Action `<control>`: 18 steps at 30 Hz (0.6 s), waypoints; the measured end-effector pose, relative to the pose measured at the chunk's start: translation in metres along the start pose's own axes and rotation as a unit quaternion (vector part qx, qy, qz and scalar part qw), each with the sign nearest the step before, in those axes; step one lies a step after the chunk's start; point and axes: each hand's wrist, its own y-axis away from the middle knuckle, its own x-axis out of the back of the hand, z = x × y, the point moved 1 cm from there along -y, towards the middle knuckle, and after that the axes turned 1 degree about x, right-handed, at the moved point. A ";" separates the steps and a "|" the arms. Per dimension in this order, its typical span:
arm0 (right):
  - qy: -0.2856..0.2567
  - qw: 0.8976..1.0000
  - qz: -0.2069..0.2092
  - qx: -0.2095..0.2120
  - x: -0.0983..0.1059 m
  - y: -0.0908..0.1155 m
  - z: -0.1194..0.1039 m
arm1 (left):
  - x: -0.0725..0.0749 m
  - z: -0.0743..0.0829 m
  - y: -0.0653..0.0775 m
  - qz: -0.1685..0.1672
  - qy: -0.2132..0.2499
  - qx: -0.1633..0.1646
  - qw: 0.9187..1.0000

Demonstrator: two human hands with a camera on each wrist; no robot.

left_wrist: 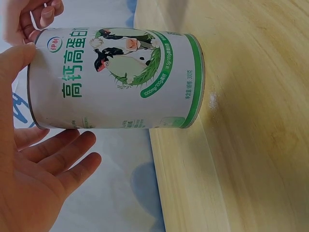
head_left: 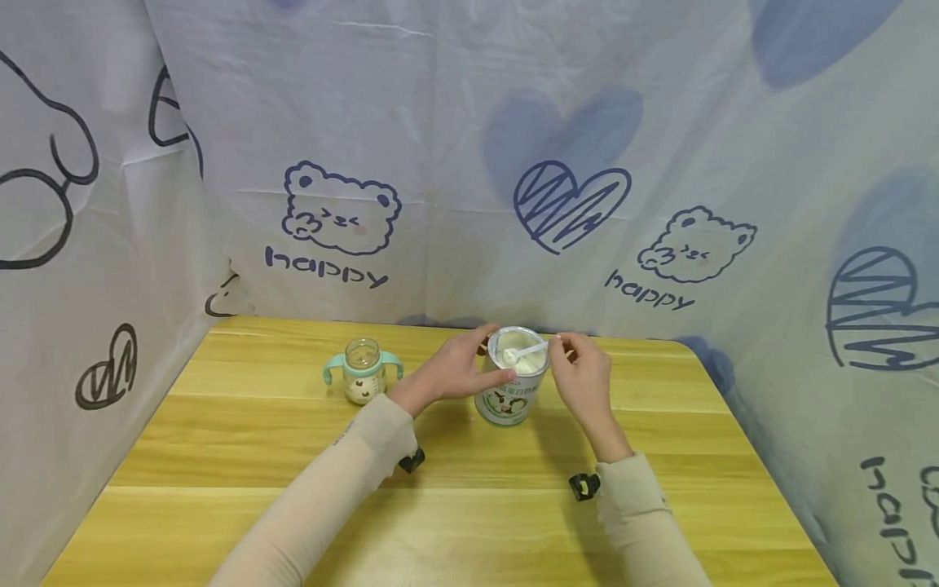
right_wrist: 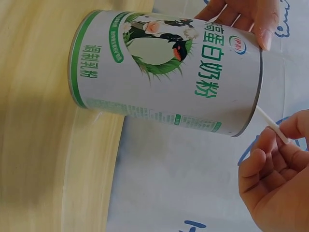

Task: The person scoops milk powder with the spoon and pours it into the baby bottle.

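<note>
An open can of milk powder stands upright on the table, white with green lettering and a cow picture. My left hand holds it near the top, thumb on the front of the rim and fingers round the left side. In the left wrist view those fingers lie along the can's side. Between thumb and fingers, my right hand pinches the handle of a white scoop. The scoop's bowl is inside the can mouth, at the powder. From the right wrist, only the handle shows past the rim.
Left of the can stands a baby bottle with mint-green handles, uncapped, with pale contents low inside. The wooden table ends at a printed cloth hanging behind it and at both sides.
</note>
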 end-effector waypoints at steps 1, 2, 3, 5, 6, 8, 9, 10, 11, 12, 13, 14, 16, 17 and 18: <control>-0.004 1.000 0.000 -0.011 0.000 0.000 -0.001 | 0.000 0.000 0.000 0.000 -0.001 0.000 1.000; -0.009 1.000 -0.001 -0.023 0.001 -0.001 -0.001 | 0.000 -0.001 0.000 0.000 -0.001 -0.001 1.000; -0.016 0.999 -0.002 -0.037 0.001 -0.001 -0.001 | 0.000 -0.001 -0.001 0.000 -0.002 -0.001 1.000; -0.031 0.997 -0.008 -0.065 0.002 -0.002 -0.002 | 0.000 -0.001 -0.001 0.000 -0.001 -0.001 1.000; -0.037 0.996 -0.011 -0.078 0.002 -0.002 -0.002 | 0.000 -0.001 -0.001 0.000 -0.001 0.000 1.000; -0.047 0.994 -0.018 -0.099 0.003 -0.002 -0.001 | 0.000 -0.002 -0.001 -0.001 0.001 0.000 1.000; -0.052 0.993 -0.021 -0.107 0.004 -0.002 -0.001 | 0.000 -0.002 -0.001 0.000 0.002 0.001 1.000; -0.054 0.992 -0.024 -0.114 0.004 -0.002 0.000 | 0.000 -0.002 -0.001 0.000 0.002 0.001 1.000; -0.056 0.991 -0.025 -0.120 0.005 -0.003 0.000 | 0.000 -0.002 -0.001 -0.001 0.002 0.001 1.000; -0.058 0.990 -0.027 -0.125 0.005 -0.003 0.000 | 0.000 -0.002 -0.001 -0.001 0.002 0.000 1.000; -0.061 0.989 -0.028 -0.129 0.005 -0.003 0.001 | 0.000 -0.002 -0.001 0.000 0.002 -0.001 1.000; -0.063 0.989 -0.028 -0.132 0.006 -0.003 0.001 | 0.000 -0.002 -0.001 -0.001 0.002 -0.002 1.000; -0.066 0.988 -0.030 -0.137 0.006 -0.003 0.000 | 0.000 -0.002 -0.002 -0.001 0.003 -0.003 1.000; -0.067 0.987 -0.030 -0.140 0.007 -0.004 0.000 | 0.000 -0.002 -0.002 -0.002 0.004 -0.002 1.000; -0.068 0.987 -0.030 -0.142 0.007 -0.004 -0.001 | 0.000 -0.002 -0.002 -0.002 0.006 -0.001 1.000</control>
